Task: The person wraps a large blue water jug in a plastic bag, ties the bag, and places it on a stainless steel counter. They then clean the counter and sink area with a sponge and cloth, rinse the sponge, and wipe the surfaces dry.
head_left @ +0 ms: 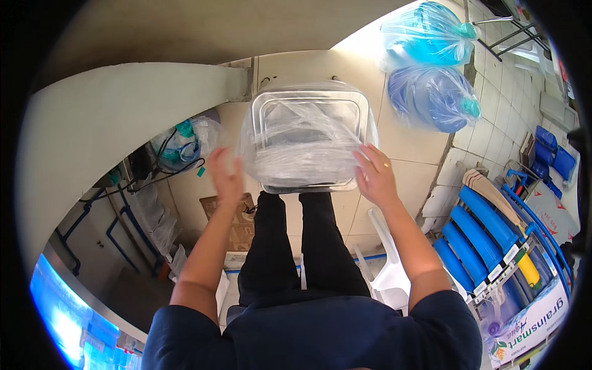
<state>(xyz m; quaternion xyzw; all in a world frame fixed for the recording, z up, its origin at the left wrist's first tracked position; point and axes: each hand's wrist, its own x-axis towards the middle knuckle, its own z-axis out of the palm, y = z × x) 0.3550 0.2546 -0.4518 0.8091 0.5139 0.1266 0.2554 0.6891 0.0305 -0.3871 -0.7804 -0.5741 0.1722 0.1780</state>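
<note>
A square, silver metal top with rounded corners (308, 98) stands in front of my knees, like a stool or small table. Over it lies a loose, crinkled clear plastic sheet or bag (302, 161), bunched toward me and hanging past both sides. My left hand (226, 177) is just off the left side of the plastic, blurred by motion, with its thumb apart from the fingers. At the right edge of the plastic, my right hand (375, 176) has its fingers spread, the tips at the sheet; a ring shows on one finger. Neither hand visibly grips anything.
Two large blue water bottles, a lighter one (425, 37) and a darker one (428, 98), lie bagged on the tiled floor. A white plastic chair (391, 265) is below me. Blue slats (475, 231) stand at right. Cables and a bagged bundle (185, 145) sit at left under a pale counter (123, 105).
</note>
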